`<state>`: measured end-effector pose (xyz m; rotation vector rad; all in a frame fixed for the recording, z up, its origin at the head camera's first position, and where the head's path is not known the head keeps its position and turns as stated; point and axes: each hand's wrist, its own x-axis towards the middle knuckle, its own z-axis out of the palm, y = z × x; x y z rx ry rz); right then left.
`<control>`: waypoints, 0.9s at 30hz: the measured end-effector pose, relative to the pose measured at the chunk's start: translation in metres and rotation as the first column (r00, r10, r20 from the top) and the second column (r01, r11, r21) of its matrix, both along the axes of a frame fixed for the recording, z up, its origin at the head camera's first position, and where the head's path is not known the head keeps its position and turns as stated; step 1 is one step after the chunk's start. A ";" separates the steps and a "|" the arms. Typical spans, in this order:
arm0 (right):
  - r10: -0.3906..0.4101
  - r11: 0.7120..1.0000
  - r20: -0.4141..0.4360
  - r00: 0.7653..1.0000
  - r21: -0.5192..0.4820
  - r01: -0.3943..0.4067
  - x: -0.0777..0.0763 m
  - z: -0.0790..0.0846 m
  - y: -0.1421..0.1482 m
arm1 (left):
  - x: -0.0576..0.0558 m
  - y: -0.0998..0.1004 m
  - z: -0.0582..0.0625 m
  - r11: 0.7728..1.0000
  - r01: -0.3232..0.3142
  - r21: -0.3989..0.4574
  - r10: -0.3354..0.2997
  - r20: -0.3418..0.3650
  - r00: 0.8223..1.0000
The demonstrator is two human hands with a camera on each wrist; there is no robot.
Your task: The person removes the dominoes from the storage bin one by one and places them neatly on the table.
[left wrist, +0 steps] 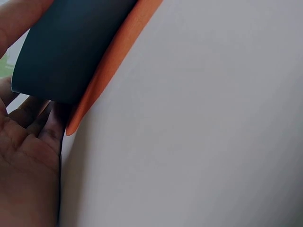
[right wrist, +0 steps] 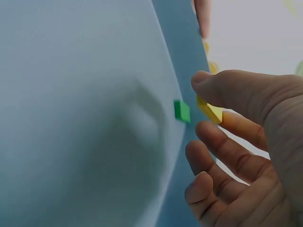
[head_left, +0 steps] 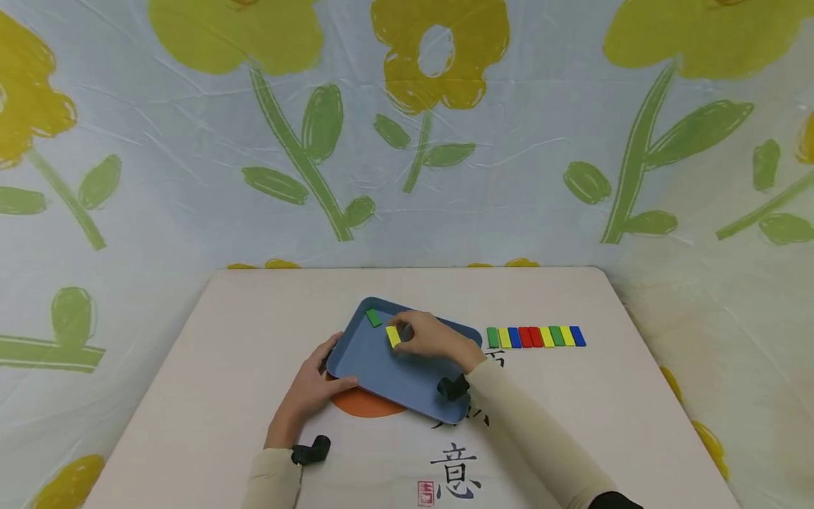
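Note:
A blue tray sits tilted at an angle on the table, its lower left part over an orange round print. My left hand grips the tray's left end, thumb on the near rim and fingers along the outer side. Between thumb and index finger, my right hand pinches a yellow block above the tray's inside. A green block lies in the tray near its far left corner; the right wrist view shows this green block just beyond the yellow one.
Right of the tray, a row of several green, yellow, blue and red blocks lies side by side on the table. Black characters and a red seal print mark the tabletop. A flower-patterned sheet hangs behind.

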<state>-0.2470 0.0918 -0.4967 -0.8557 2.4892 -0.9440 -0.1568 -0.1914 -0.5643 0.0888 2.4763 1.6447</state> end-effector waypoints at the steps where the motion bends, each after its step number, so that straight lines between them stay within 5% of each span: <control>1: -0.008 1.000 -0.009 1.000 -0.002 0.008 0.001 0.002 0.005 | 0.000 0.000 0.000 1.000 -0.001 -0.002 0.001 0.002 1.000; 8: -0.089 0.996 -0.092 0.992 0.007 0.090 0.008 0.007 0.053 | 0.003 0.003 -0.002 0.999 -0.010 0.042 0.009 0.025 1.000; 27: -0.284 0.956 -0.125 0.951 0.037 0.291 0.031 0.011 0.186 | 0.001 0.000 0.000 1.000 -0.008 0.027 0.008 -0.012 1.000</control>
